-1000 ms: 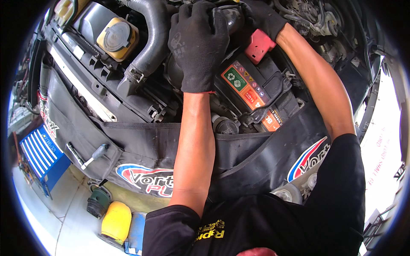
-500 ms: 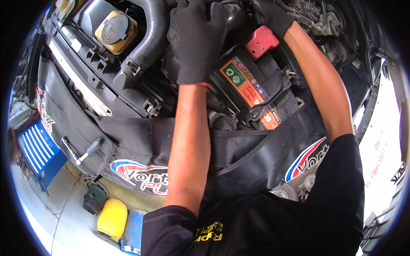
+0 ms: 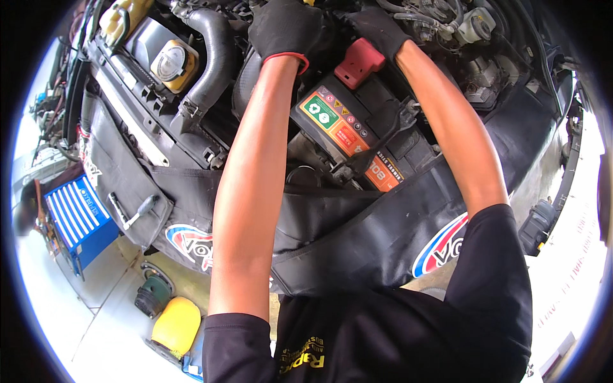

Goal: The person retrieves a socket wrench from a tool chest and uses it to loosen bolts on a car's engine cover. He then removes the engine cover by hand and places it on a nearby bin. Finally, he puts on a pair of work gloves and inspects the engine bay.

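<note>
Both my hands, in black gloves, reach deep into a car's engine bay. The back of my left hand (image 3: 287, 27) is at the top of the view, right of a thick ribbed intake hose (image 3: 214, 57). Its fingers are hidden past the hand, beside a small yellow piece (image 3: 310, 2). My right hand (image 3: 378, 33) is just beyond the red terminal cover (image 3: 359, 62) of the battery (image 3: 351, 127). Its fingers point left into dark engine parts, their tips lost to sight. What either hand touches there does not show.
A black fender cover (image 3: 345, 236) drapes over the car's front, with a ratchet (image 3: 139, 210) lying on it at left. A yellow-capped reservoir (image 3: 174, 64) stands left of the hose. Farther left are a blue tool cabinet (image 3: 80, 217) and a yellow container (image 3: 175, 325) on the floor.
The view has shifted, so the battery sits farther left. My left hand has gone farther in, near the top edge. The shiny dark rounded part between my hands no longer shows.
</note>
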